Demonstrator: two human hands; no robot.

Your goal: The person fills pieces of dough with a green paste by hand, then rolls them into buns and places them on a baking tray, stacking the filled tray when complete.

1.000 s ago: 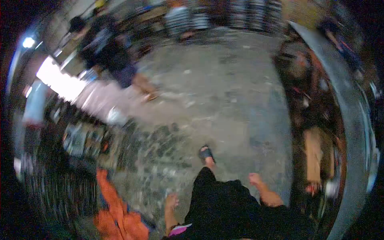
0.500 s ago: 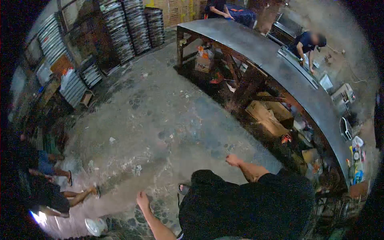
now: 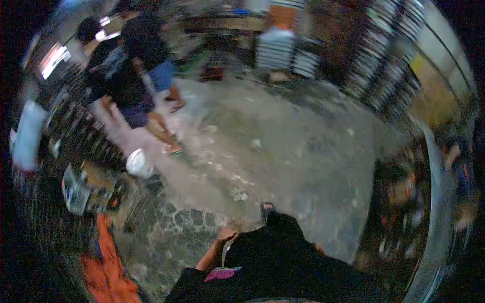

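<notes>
The picture is blurry. The biggest thing is the grey concrete floor (image 3: pixel 298 146), which fills the middle. Along the right edge curves a long metal table (image 3: pixel 438 212). Stacks of flat trays (image 3: pixel 384 76) stand at the top right, and a smaller stack (image 3: pixel 283 50) stands at the top middle. Two other people (image 3: pixel 131 76) in dark tops and shorts walk at the upper left. An orange cloth (image 3: pixel 103 257) lies at the bottom left. A round white thing (image 3: pixel 138 164) sits on the floor near the walkers' feet.

At the bottom is the person's own body in black clothes (image 3: pixel 283 262), with one sandal (image 3: pixel 266 208) poking out in front.

The left hand (image 3: pixel 226 233) hangs beside the black clothes, just above the floor. It holds nothing. The fingers look loosely curled, but the blur hides how far. The nearest thing is a small scrap (image 3: pixel 238 194) on the floor, a little ahead of the fingers and not touching them.

The right hand (image 3: pixel 318 247) shows only as a small bit behind the clothes. I cannot tell how its fingers sit.
</notes>
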